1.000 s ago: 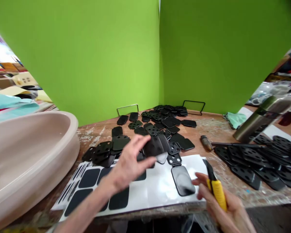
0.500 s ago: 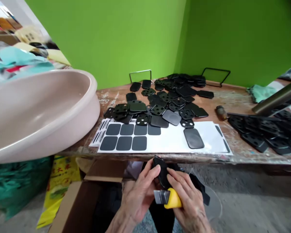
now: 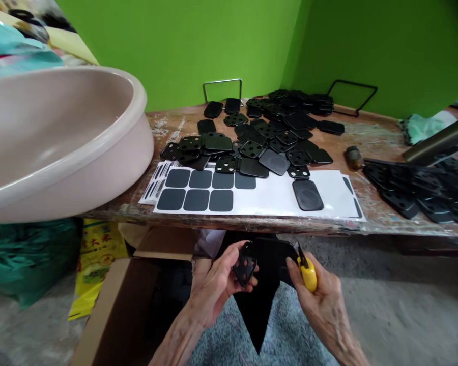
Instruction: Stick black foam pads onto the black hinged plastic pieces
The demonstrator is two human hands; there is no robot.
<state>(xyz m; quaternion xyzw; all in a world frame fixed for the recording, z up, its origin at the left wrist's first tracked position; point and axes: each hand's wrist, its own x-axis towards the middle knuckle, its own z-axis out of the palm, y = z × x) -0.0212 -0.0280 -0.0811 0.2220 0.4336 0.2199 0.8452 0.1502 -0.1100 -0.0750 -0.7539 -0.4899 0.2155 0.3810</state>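
Observation:
My left hand [image 3: 223, 277] is closed around a black hinged plate with holes [image 3: 246, 264], held just below the bench edge. In my right hand [image 3: 318, 290] is a yellow-handled knife [image 3: 307, 273], its dark pointed blade tilted up. My right thumb lies by the corner of a dark flat panel [image 3: 280, 251]; I cannot tell whether this panel belongs to the plate. On the bench, a white sticker sheet [image 3: 265, 201] carries several dark rounded squares. One hinged plate [image 3: 308, 195] lies on its right part, and a pile of black plates [image 3: 252, 137] lies behind.
A large pale pink basin [image 3: 141, 142] overhangs the bench's left end. More black parts [image 3: 423, 188] lie at right beside a metal bar [image 3: 438, 137] and a small brown jar [image 3: 353, 158]. Below are an open cardboard box [image 3: 103, 310], a yellow bag [image 3: 97, 264] and green bags [image 3: 30, 259].
My hands have drawn apart. The right moved right with the knife, its blade now pointing up. The plate in my left hand now shows its holed side. The whole view has tilted down slightly.

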